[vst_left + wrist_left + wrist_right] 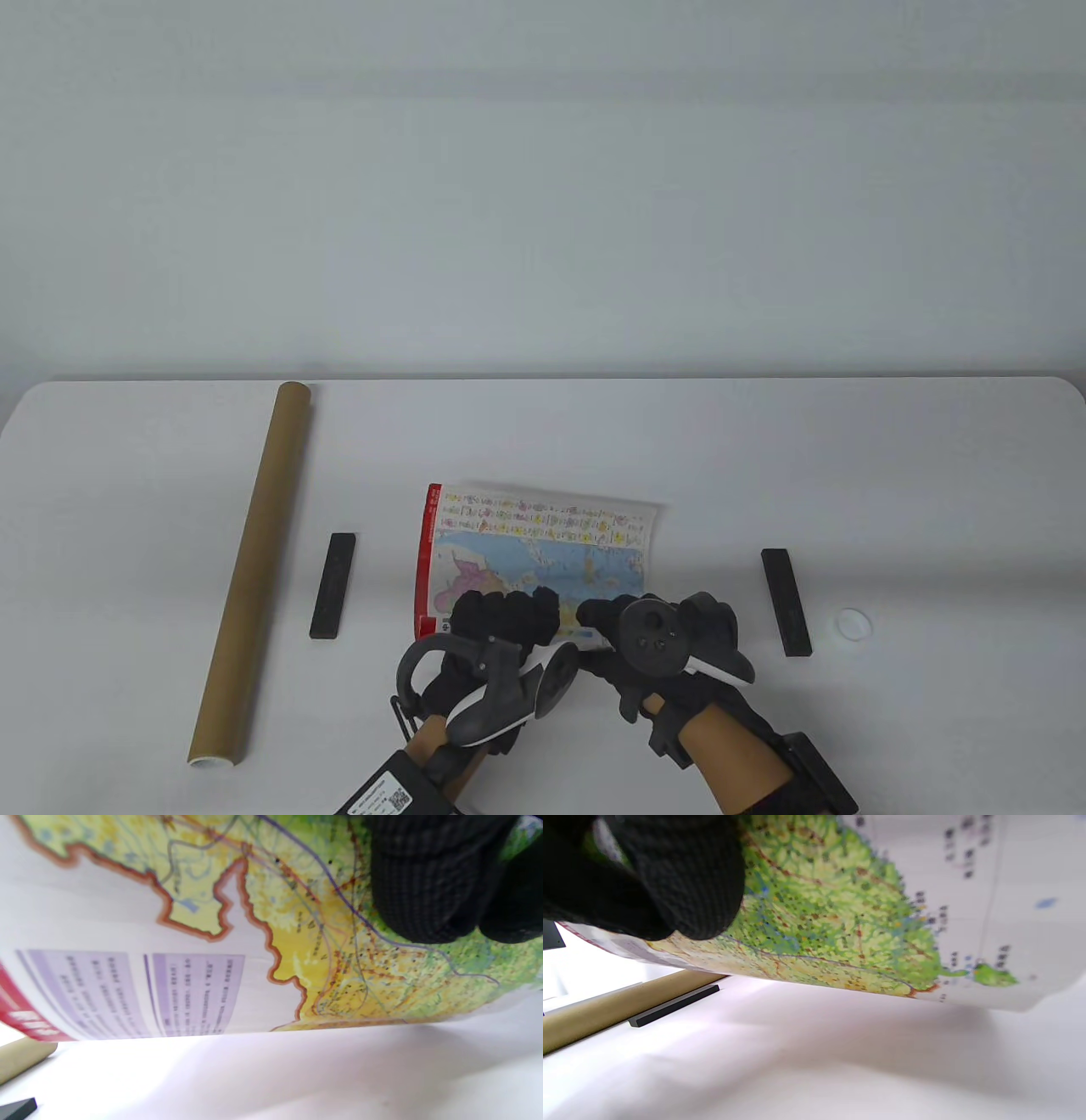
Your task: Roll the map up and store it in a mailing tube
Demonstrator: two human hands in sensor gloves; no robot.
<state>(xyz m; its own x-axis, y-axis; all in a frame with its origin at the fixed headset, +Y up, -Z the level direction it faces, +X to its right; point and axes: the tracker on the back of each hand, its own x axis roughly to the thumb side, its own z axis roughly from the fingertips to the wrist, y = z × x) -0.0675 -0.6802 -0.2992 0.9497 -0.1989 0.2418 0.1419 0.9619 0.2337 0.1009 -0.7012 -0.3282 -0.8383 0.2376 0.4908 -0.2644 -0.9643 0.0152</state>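
A colourful map [534, 543] lies at the table's front centre, its near edge lifted off the table. My left hand [501, 620] holds the near edge on the left, and my right hand [628, 624] holds it just to the right. In the left wrist view my fingers [428, 882] press on the map's curved sheet [254, 942]. In the right wrist view my fingers [670, 878] rest on the map [840, 921]. The brown mailing tube [251, 569] lies on the left, its open end toward me.
A black bar weight [333, 586] lies between tube and map, another bar weight [786, 601] to the right. A white tube cap [852, 624] lies at the far right. The tube [619, 1005] and a bar [674, 1005] show in the right wrist view.
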